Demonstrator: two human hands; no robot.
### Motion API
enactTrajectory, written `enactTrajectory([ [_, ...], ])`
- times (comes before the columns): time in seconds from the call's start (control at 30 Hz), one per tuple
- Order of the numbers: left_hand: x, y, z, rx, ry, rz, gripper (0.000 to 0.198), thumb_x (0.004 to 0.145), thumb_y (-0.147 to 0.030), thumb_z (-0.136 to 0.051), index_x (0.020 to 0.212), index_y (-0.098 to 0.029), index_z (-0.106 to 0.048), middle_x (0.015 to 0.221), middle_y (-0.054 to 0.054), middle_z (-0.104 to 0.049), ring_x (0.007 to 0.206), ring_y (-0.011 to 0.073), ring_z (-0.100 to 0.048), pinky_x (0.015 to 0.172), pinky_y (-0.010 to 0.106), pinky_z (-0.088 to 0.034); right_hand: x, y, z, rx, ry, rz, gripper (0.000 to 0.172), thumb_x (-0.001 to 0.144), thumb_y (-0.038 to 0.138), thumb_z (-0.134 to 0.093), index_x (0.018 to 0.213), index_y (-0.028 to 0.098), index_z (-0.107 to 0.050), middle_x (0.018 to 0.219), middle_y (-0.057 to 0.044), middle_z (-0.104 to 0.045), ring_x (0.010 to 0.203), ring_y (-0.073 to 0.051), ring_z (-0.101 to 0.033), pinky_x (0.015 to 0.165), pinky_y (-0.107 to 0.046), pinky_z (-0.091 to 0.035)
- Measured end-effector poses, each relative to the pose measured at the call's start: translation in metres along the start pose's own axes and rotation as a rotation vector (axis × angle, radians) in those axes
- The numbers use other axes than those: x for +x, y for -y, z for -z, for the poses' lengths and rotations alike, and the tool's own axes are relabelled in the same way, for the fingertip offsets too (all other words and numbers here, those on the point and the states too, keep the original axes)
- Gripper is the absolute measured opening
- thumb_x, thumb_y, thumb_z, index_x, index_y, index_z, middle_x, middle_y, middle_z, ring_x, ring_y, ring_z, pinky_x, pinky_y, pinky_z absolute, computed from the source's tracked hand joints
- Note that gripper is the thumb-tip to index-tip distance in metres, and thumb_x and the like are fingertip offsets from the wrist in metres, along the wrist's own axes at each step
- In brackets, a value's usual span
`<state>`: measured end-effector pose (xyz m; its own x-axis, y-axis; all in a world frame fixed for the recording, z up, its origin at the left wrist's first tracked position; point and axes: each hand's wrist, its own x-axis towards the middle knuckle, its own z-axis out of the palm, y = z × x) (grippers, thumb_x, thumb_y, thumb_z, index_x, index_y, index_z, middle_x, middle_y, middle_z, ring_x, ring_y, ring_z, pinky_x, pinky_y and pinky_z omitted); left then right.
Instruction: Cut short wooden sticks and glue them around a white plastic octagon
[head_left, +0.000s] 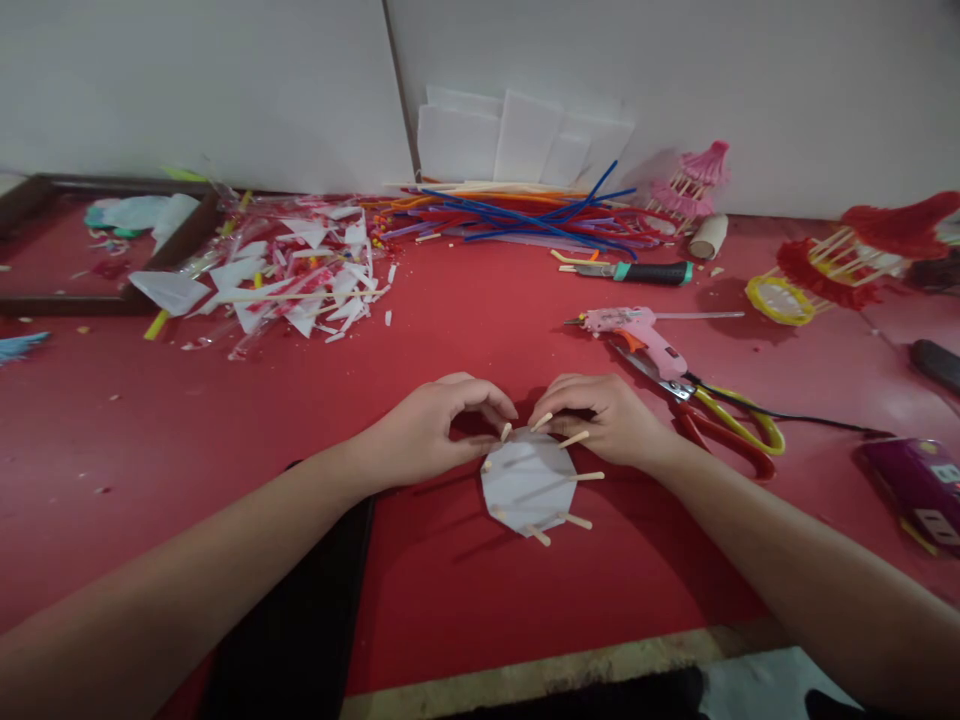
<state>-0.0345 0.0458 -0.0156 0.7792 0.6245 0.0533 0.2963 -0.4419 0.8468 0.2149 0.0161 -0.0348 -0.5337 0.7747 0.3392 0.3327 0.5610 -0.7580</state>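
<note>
A white polygon-shaped foam or card piece (pixel 529 485) rests on the red table in front of me. Several short wooden sticks stand up around its edge, some of them leaning outward. At its far left edge, my left hand (pixel 431 425) curls its fingers and thumb around a wooden stick (pixel 506 432). Opposite it, my right hand (pixel 600 418) pinches at another wooden stick (pixel 541 423) on the far edge. The fingertips of both hands come close together there. Exactly how firmly each stick is held is partly hidden by the fingers.
A pink glue gun (pixel 637 330) lies beside scissors (pixel 720 415) and a cutter (pixel 652 272) at right. Behind are pipe cleaners (pixel 517 215) and white scraps (pixel 300 265). A red-roofed model (pixel 862 250), purple box (pixel 911 485) and dark flat panel (pixel 300 600) are nearby.
</note>
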Motion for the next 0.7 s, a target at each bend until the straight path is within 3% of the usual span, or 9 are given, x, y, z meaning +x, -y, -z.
enactTrajectory([
  [0.7,-0.0001,-0.0022,0.0009,0.05,-0.002,-0.024,0.014,0.086,-0.02,-0.069,0.099,-0.02,-0.066,0.091,-0.001,-0.076,0.089,0.0152,-0.07,0.086,0.028,-0.049,-0.0006,-0.0014,-0.0009,-0.018,0.008,0.055,0.009,0.092,0.02,-0.066,0.09,0.02,-0.075,0.083,-0.005,-0.077,0.079,-0.014,-0.068,0.072,-0.027,-0.054],
])
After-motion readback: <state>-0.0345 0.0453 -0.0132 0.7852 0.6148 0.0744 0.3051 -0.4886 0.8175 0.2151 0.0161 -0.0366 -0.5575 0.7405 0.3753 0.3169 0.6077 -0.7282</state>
